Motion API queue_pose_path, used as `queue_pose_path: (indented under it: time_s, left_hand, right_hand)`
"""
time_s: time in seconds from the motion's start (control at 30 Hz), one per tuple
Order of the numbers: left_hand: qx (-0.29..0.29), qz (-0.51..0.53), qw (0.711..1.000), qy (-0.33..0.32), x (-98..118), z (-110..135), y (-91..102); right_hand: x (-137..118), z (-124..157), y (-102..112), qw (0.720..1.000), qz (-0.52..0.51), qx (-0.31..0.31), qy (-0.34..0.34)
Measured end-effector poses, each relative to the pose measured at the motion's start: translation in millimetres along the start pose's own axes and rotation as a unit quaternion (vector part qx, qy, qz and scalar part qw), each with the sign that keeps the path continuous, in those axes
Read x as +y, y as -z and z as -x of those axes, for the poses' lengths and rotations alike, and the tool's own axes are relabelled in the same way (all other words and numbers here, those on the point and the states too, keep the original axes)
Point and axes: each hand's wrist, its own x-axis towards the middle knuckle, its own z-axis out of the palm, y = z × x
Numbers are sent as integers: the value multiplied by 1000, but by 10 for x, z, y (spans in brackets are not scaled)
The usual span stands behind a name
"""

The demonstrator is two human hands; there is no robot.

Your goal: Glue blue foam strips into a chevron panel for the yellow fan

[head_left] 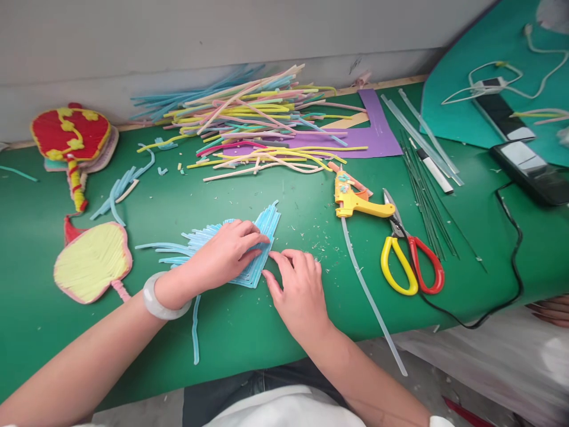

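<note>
A fan-shaped piece made of light blue strips lies flat on the green table in front of me. My left hand, with a pale bangle on its wrist, lies on top of the piece with fingers stretched flat, pressing it down. My right hand rests just right of the piece's lower tip, fingers curled, thumb and forefinger touching the piece's right edge. Loose blue strips stick out from under the piece at the left and below.
A heap of coloured strips lies at the back. A yellow glue gun with a glue stick, red-and-yellow scissors and a black cable lie right. Finished fan shapes sit left. Phones lie far right.
</note>
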Motion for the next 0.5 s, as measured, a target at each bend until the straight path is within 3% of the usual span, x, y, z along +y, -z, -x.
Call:
queue_pose_path:
  time_s: [0.5]
  left_hand:
    - [16, 16, 1000, -6, -64, 51, -80]
  right_hand:
    - [5, 0, -16, 1000, 4, 10, 5]
